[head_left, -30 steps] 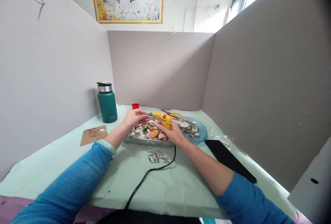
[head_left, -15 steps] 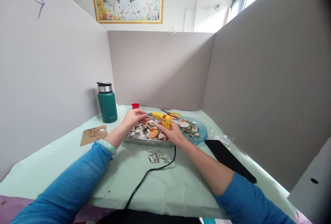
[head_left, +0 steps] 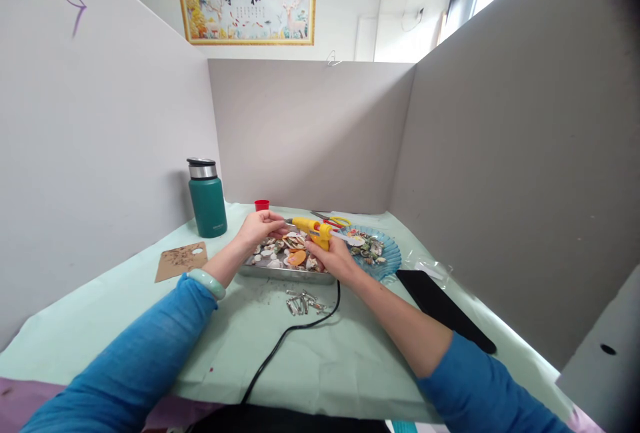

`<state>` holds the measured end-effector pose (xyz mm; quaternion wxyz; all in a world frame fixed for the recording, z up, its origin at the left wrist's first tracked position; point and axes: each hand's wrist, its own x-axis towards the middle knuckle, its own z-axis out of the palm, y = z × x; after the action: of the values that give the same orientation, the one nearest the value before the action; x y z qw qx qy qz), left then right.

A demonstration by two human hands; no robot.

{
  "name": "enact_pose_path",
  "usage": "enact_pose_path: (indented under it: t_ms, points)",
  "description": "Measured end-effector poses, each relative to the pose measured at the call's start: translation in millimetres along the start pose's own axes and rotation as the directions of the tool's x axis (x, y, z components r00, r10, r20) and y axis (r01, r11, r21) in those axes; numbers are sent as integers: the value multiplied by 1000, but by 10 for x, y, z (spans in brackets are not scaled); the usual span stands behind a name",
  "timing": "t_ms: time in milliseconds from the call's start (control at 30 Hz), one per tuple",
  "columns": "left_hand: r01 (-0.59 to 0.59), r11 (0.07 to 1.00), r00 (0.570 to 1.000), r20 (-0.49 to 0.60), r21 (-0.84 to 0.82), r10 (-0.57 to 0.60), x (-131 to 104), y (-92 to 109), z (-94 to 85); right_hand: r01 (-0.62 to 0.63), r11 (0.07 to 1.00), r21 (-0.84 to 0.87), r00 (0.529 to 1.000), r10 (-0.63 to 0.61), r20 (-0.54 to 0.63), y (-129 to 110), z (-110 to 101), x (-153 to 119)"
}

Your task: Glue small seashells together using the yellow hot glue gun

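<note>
Gripping one glue gun (head_left: pixel 313 226) — right hand (head_left: pixel 337 260)

A green bottle (head_left: pixel 207 210) stands beside the left partition (head_left: pixel 115 133); a gold-framed picture (head_left: pixel 247 1) hangs on the wall (head_left: pixel 345 0).

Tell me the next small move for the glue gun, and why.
Probably a light trigger squeeze with the right hand, left hand steady: the right grips the glue gun, and its nozzle is right by the left fingers. Whatever they may hold is too small to tell.
</note>
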<state>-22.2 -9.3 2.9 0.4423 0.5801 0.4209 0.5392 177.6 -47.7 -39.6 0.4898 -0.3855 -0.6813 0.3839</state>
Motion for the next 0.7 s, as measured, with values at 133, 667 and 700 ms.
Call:
enact_pose_path:
  t_ms: [133,667,700]
  points:
    - [5,1000,1000,6,7,-5,2,-5,1,5,1000,-13,1000,-5,6,0,-3,4]
    - [-9,1000,1000,9,3,9,5,-2,-5,17,1000,-5,1000,-17,2,11,-3,4]
    - [-6,1000,1000,7,2,6,4,-1,-6,28,1000,-9,1000,-28,4,9,-2,2]
